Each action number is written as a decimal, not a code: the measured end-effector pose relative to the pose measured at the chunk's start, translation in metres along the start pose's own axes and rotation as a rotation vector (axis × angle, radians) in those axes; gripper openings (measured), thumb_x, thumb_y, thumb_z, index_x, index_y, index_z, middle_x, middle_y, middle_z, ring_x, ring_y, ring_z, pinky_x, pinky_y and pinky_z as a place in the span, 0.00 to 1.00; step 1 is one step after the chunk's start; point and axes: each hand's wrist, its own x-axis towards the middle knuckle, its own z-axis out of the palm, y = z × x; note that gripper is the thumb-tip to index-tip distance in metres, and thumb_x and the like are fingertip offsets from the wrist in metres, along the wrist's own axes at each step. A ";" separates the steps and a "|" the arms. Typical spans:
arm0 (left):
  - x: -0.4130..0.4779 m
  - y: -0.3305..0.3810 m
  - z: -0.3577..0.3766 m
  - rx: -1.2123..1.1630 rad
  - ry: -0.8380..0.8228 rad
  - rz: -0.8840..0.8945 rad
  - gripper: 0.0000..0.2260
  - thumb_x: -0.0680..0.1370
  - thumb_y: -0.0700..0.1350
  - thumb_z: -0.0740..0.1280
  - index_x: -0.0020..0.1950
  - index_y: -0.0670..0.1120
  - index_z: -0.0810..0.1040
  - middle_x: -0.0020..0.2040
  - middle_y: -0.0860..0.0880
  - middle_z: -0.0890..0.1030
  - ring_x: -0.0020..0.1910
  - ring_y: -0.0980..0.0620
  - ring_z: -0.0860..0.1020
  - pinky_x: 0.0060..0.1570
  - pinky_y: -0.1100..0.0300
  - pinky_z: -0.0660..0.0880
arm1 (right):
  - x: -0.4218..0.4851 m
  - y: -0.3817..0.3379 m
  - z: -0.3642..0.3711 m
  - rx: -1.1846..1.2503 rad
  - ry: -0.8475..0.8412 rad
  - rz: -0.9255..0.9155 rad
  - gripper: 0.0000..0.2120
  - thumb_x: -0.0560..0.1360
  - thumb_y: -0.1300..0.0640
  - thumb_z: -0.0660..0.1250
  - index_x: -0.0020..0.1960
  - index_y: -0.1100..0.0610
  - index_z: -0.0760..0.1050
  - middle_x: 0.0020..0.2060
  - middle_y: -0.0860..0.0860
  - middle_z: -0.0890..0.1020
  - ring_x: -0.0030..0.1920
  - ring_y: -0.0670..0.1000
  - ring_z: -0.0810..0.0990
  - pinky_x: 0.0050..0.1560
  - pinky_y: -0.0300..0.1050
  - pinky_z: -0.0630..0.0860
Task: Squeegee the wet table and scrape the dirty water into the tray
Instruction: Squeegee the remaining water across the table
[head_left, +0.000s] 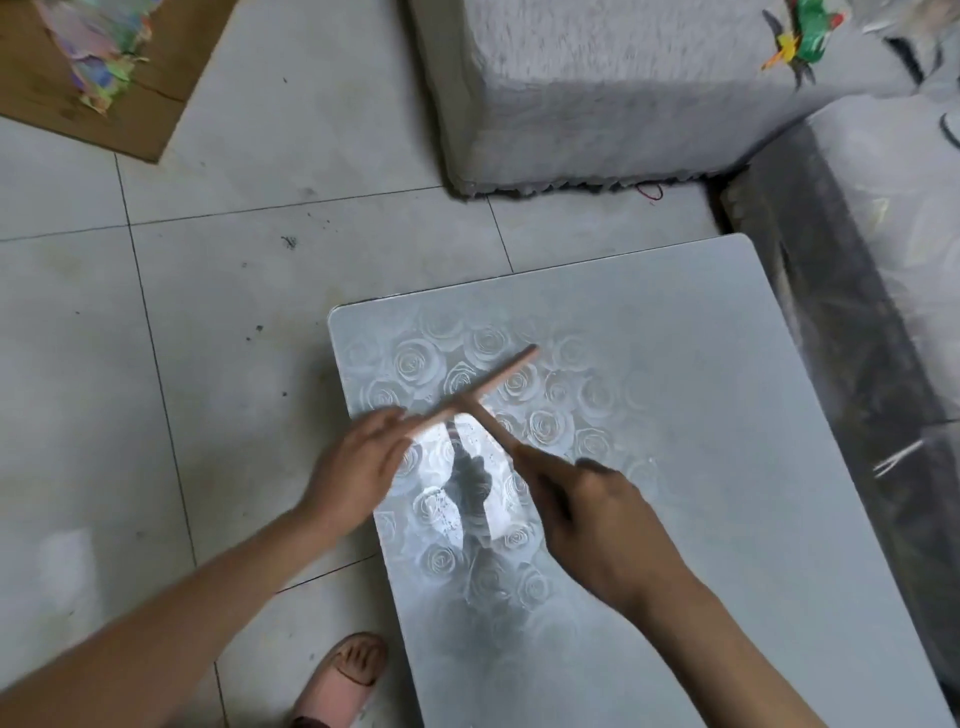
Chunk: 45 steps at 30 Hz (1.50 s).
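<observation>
Pink squeegee (483, 387) in right hand (597, 519), left hand (358, 467) at its end

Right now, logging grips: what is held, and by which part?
A pink squeegee: right hand grips its handle; left hand touches the blade's end, grip blurred.

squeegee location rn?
Head view, centre-left: the squeegee is over the far-left part of the table, above its rose pattern. The right hand holds its handle and the left hand is at the blade's left end.
</observation>
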 end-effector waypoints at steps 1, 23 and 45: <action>0.005 -0.007 -0.008 0.083 0.025 -0.023 0.14 0.79 0.44 0.63 0.63 0.43 0.78 0.61 0.40 0.78 0.57 0.40 0.78 0.53 0.46 0.78 | 0.010 -0.003 0.006 0.020 0.000 0.011 0.21 0.82 0.49 0.54 0.70 0.29 0.57 0.34 0.52 0.72 0.37 0.57 0.74 0.40 0.51 0.75; -0.014 -0.026 -0.022 0.362 -0.189 -0.230 0.31 0.61 0.26 0.70 0.64 0.32 0.73 0.52 0.32 0.79 0.45 0.33 0.79 0.46 0.43 0.76 | -0.002 -0.031 0.029 -0.084 -0.106 0.059 0.24 0.78 0.56 0.56 0.70 0.38 0.59 0.40 0.54 0.72 0.43 0.60 0.76 0.37 0.46 0.64; 0.001 -0.018 -0.014 -0.068 -0.263 -0.679 0.21 0.75 0.32 0.57 0.67 0.40 0.74 0.66 0.37 0.73 0.64 0.38 0.72 0.61 0.52 0.69 | -0.069 0.018 0.025 -0.028 -0.212 0.178 0.27 0.78 0.56 0.55 0.68 0.34 0.49 0.39 0.51 0.74 0.41 0.57 0.76 0.38 0.47 0.70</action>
